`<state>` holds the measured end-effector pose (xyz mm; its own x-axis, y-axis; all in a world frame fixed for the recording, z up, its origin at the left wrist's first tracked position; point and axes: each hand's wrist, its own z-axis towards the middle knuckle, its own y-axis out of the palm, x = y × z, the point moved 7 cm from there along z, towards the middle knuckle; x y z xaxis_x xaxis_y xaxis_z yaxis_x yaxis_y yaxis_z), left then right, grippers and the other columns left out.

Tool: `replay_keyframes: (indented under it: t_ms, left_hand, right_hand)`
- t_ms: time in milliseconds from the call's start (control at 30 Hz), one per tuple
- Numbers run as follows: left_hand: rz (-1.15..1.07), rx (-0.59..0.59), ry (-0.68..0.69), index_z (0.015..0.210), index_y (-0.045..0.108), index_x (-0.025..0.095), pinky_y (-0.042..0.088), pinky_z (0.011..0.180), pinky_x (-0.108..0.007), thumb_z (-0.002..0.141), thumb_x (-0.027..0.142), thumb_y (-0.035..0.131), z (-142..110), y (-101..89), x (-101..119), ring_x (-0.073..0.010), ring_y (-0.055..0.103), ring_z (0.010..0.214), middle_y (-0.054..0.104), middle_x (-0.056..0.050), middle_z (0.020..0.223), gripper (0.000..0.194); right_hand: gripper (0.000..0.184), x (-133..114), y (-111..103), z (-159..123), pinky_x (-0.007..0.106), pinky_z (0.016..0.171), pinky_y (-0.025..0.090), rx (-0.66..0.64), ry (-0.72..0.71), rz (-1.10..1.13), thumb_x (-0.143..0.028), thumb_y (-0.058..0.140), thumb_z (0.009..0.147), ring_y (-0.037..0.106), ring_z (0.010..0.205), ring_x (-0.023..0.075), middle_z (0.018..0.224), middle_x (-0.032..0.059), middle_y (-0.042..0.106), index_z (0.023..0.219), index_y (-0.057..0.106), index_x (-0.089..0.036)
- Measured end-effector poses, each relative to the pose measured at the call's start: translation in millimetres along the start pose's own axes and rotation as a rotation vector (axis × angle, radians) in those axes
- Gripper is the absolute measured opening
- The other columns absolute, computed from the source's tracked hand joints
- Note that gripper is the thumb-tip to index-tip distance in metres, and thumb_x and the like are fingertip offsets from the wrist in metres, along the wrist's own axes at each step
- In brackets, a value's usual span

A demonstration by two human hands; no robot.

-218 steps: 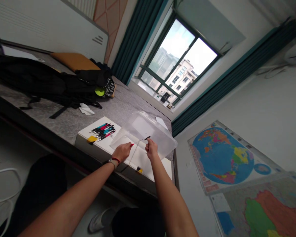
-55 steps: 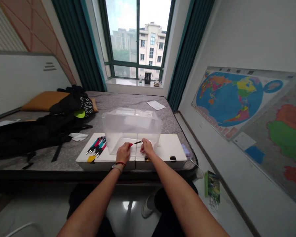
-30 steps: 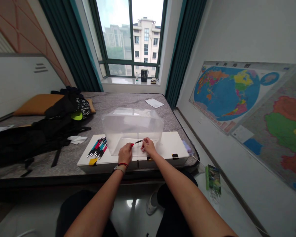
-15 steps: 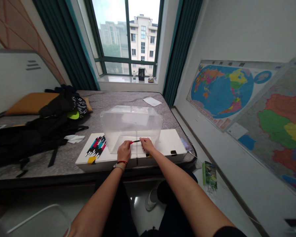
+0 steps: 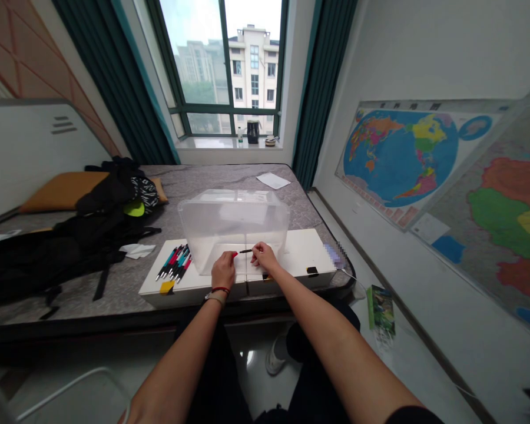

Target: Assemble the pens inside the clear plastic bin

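My left hand [image 5: 223,272] pinches a small red pen part [image 5: 234,255] at the front of a white board [image 5: 300,259]. My right hand [image 5: 264,257] pinches a black pen barrel [image 5: 246,251], its tip pointing at the red part with a small gap between them. Both hands sit just in front of a clear plastic bin [image 5: 233,227] that stands on the board. A bunch of several pens [image 5: 175,261] in blue, red and black lies on the board to the left of the bin.
The board rests on a grey mattress [image 5: 229,179]. A black bag and clothes [image 5: 66,235] lie at the left, with crumpled white paper [image 5: 136,251] beside them. A paper sheet [image 5: 272,180] lies near the window. Maps [image 5: 406,156] cover the right wall.
The view has steadied from a strong tilt to level. Both hands stay in front of the bin; the red part and black barrel touched half a second ago and now stand slightly apart.
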<state>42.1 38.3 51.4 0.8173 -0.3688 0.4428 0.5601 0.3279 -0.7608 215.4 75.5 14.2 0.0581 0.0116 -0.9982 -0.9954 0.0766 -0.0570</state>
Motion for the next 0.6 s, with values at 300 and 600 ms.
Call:
replay_keyframes:
  t_ms: [300, 600]
  left_hand:
    - [0.011, -0.012, -0.016, 0.104, 0.061, 0.023, 0.04, 0.074, -0.028, 0.096, 0.028, 0.036, -1, 4.6, -3, -0.0184, 0.061, 0.086, 0.068, -0.005, 0.098, 0.026]
    - [0.015, 0.018, -0.026, 0.103, 0.062, 0.022, 0.041, 0.074, -0.027, 0.094, 0.024, 0.04, -1, 5.0, -3, -0.0177, 0.062, 0.085, 0.069, -0.004, 0.099, 0.024]
  right_hand:
    - [0.035, -3, 1, -2, 0.02, 0.044, 0.038, -0.015, -0.058, -0.268, -0.045, 0.052, 0.089, 0.051, 0.037, 0.0106, 0.043, -0.0039, 0.052, 0.065, 0.054, -0.019]
    - [0.051, -2, -3, 1, 0.019, 0.042, 0.037, 0.008, 0.005, -0.275, -0.057, 0.042, 0.091, 0.052, 0.036, 0.0087, 0.046, -0.0038, 0.05, 0.059, 0.049, -0.018]
